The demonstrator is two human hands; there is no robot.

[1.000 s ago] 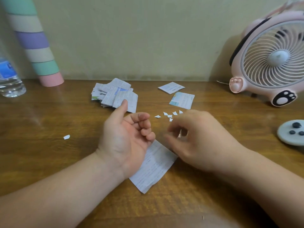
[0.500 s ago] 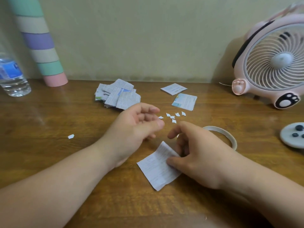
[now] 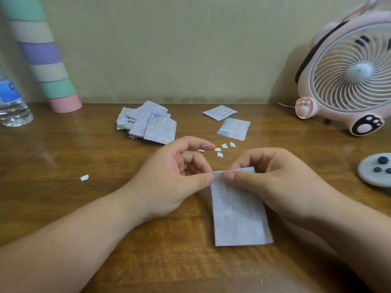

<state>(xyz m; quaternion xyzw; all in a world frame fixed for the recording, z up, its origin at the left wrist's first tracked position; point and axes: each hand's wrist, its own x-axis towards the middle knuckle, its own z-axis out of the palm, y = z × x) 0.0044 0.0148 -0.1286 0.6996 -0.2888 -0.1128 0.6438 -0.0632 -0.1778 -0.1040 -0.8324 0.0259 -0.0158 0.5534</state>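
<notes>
Printed paper slip [image 3: 237, 212], front centre of the wooden table [image 3: 63, 149], held up by its top edge. Left hand [image 3: 169, 182] pinches the top-left corner and right hand [image 3: 275, 182] pinches just beside it, thumbs almost touching. Likely thin, light and limp, and tears easily, so grip close either side of the tear line. Torn bits [image 3: 220, 154] just behind the hands, stray scrap [image 3: 84, 177] to the left. Pile of slips [image 3: 148, 123] and folded slips [image 3: 233, 129] further back, pink fan [image 3: 349, 81] right, water bottle [image 3: 12, 104] far left. Nothing in the way.
</notes>
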